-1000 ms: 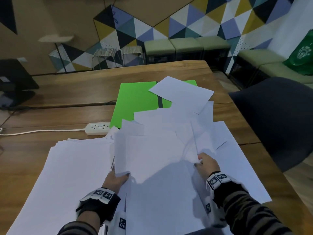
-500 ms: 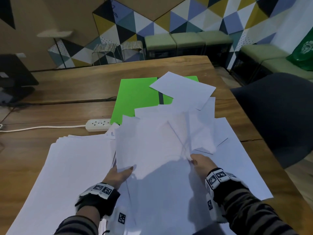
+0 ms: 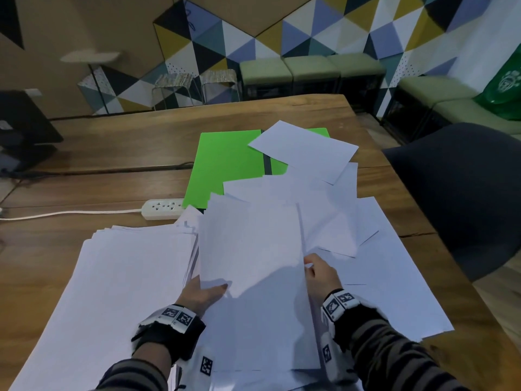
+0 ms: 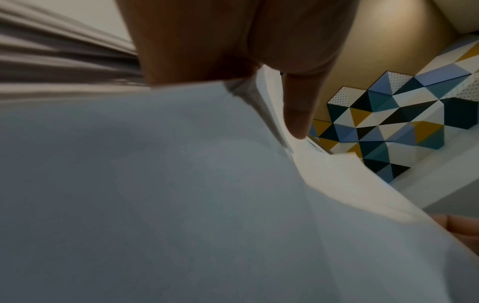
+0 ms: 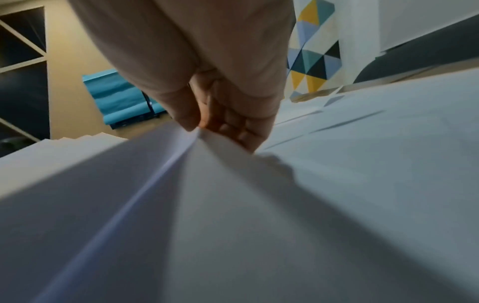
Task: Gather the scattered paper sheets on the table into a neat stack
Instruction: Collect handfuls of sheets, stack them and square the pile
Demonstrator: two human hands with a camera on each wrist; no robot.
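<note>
White paper sheets cover the near half of the wooden table. A fanned pile lies at the left. Between my hands a bundle of sheets is lifted off the table. My left hand holds its lower left corner, thumb on top and fingers hidden underneath; the left wrist view shows the thumb lying along the sheets. My right hand pinches the bundle's right edge, thumb against fingers in the right wrist view. Loose sheets lie spread at the right, and one sheet rests further back.
A green folder lies behind the papers, partly covered by them. A white power strip with its cord sits left of the folder. A dark chair stands at the table's right edge. A dark monitor base is at far left.
My right hand has slid leftward along the sheets, drawing them into a narrower bundle between both hands. The left hand has stayed at the lower left corner.
</note>
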